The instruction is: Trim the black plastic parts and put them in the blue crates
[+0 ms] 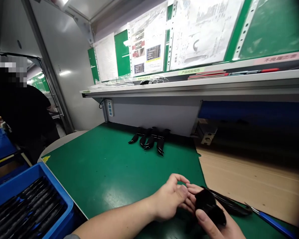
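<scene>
My right hand point(226, 224), at the lower right, is closed round a glossy black curved plastic part point(206, 202) with its thumb over the near side. Close against it on the left, my left hand point(168, 199) has its fingers bent in toward the right fingertips. Whatever lies between those left fingers, if anything, is too small or hidden to make out. Beyond the right hand lies a long shiny black piece point(233, 202). A slim blue-handled tool point(274, 222) with a metal tip rests beside it.
Several black fork-tipped parts point(151, 139) lie at the back of the green mat point(102, 172). A blue bin point(68, 199) of black parts stands left. Cardboard point(239, 176) borders the right. A shelf point(164, 87) overhangs the table; a person point(22, 113) is at far left.
</scene>
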Demonstrator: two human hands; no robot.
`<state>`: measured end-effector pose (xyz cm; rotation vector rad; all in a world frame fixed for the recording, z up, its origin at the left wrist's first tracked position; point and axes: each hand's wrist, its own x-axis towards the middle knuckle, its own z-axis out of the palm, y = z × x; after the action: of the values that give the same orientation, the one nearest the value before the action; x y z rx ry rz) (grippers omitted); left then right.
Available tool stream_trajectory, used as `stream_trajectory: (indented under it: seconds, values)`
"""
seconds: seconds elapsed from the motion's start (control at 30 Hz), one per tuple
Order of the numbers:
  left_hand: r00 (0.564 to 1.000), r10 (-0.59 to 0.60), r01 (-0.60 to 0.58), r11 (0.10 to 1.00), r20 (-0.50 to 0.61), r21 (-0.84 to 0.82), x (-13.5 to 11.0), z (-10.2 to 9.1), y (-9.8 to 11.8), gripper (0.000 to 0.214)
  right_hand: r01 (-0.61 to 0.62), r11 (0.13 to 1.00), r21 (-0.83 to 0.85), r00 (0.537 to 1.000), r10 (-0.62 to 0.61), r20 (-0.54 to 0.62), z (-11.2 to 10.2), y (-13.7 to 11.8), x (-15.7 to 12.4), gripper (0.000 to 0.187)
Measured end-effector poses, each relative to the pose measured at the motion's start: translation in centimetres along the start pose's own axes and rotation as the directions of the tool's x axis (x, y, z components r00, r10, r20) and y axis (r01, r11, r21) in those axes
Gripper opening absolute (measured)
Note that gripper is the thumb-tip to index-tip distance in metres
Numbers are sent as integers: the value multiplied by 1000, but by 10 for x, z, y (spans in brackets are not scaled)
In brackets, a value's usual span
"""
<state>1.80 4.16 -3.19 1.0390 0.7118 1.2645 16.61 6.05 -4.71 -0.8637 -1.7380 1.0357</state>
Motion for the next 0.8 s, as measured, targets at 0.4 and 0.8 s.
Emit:
stream_trajectory:
  seconds: [0.4, 0.8]
  values:
    - [934, -355, 355, 911, 37, -211, -26, 17, -5, 42, -100, 952, -290, 972, 155, 176, -45, -32, 3, 41]
    - [870, -492, 484, 839, 33, -250, -28, 13, 3, 46, -320, 731, -603, 948, 255, -194, -179, 61, 20, 11]
